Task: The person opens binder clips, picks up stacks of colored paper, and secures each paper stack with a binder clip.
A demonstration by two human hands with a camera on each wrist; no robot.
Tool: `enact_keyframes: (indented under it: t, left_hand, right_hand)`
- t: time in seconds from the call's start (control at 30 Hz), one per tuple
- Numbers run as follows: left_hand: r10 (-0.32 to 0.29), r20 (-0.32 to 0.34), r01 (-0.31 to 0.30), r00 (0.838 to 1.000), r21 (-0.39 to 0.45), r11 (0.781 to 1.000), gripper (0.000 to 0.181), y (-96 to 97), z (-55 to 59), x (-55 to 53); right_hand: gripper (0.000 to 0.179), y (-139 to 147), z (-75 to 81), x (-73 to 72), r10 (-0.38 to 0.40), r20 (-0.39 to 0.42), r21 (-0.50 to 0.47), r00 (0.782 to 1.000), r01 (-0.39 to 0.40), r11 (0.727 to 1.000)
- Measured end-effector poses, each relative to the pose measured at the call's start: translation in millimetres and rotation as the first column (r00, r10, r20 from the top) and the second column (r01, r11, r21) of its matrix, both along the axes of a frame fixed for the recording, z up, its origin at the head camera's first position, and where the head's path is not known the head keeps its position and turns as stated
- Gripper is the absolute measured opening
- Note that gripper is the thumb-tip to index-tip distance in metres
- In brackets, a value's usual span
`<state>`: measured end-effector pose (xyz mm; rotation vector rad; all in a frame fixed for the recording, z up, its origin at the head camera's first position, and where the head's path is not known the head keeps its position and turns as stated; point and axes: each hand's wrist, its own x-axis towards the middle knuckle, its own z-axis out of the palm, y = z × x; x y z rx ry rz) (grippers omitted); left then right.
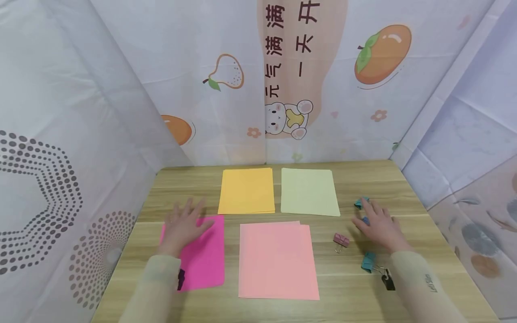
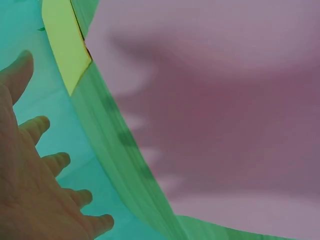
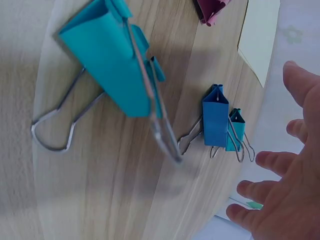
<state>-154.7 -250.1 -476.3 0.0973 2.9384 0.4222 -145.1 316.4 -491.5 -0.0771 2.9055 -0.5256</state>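
Observation:
My left hand (image 1: 182, 228) hovers with spread fingers over a bright magenta sheet of paper (image 1: 208, 264), casting a soft shadow on it in the left wrist view. Nothing is in that hand. On the other side, my right hand (image 1: 381, 228), fingers apart and holding nothing, is above the binder clips. Nearest to it are a blue binder clip (image 3: 216, 124) and a small teal one (image 3: 235, 131), both partly covered by the hand in the head view. A larger teal binder clip (image 1: 368, 262) lies closer to me, beside a black clip (image 1: 388, 281). A dark pink binder clip (image 1: 341, 239) sits further left.
Orange sheets (image 1: 247, 190) and pale green sheets (image 1: 309, 191) lie along the back of the wooden table (image 1: 278, 309). Stacked pink sheets (image 1: 278, 262) are in the middle. A small black object (image 1: 181, 279) shows by the left sleeve. Printed curtains (image 1: 226, 112) enclose the table.

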Motion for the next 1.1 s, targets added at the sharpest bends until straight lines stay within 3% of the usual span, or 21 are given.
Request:
enact_keyframes:
  t: [0.23,0.7,1.1]
  left_hand:
    - [0.022,0.055,-0.022,0.998,0.005,1.0,0.087,-14.9,-9.9,4.0]
    - [0.076,0.182,-0.085,0.98,0.043,0.995,0.096,-30.6,-19.1,17.4]
    - [0.095,0.231,-0.105,0.968,0.032,0.994,0.101,-35.8,-36.2,21.8]
  right_hand:
    - [0.085,5,0.0,1.5,0.015,-0.029,-0.006,0.999,-0.016,1.0]
    - [0.084,10,0.6,5.0,0.003,0.043,-0.059,0.999,-0.001,0.998]
    - [0.076,15,-2.4,5.1,-0.009,0.077,-0.042,0.997,0.012,0.999]
